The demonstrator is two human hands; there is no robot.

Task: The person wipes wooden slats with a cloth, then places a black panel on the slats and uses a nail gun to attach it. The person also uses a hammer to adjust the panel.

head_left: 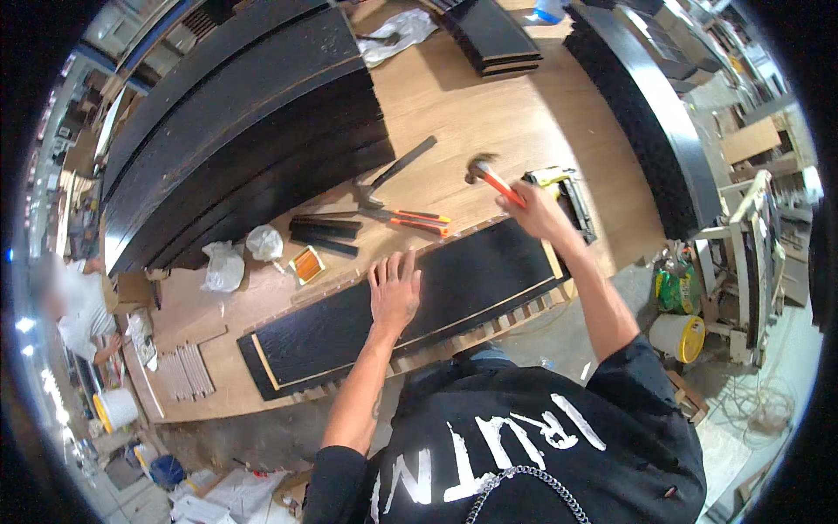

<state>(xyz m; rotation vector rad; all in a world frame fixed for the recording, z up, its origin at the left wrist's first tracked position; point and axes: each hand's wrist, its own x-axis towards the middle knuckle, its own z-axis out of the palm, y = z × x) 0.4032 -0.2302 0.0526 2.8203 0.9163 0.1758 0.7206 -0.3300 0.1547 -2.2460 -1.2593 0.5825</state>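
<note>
A long black panel [454, 271] lies across the near edge of the bench, with pale wooden strips [265, 361] along its edges. My left hand [395, 288] rests flat on it, fingers stretched out. In my right hand [539, 214] is a claw hammer [504, 187], gripped by its orange handle and raised over the panel's far right part; its head looks smeared. Just beyond that hand lies a yellow-green and black nail gun [566, 196]. Past my left hand are orange-handled tools [421, 222], a second hammer [403, 166] and several short black strips [323, 232].
Tall stacks of black boards stand at the far left [253, 105] and right [655, 113]. Crumpled white plastic bags [224, 266] and a small orange-and-cream box [307, 265] lie left. Wooden sticks [185, 372] lie farther left; a person [85, 319] stands beyond. A bucket [677, 337] stands right.
</note>
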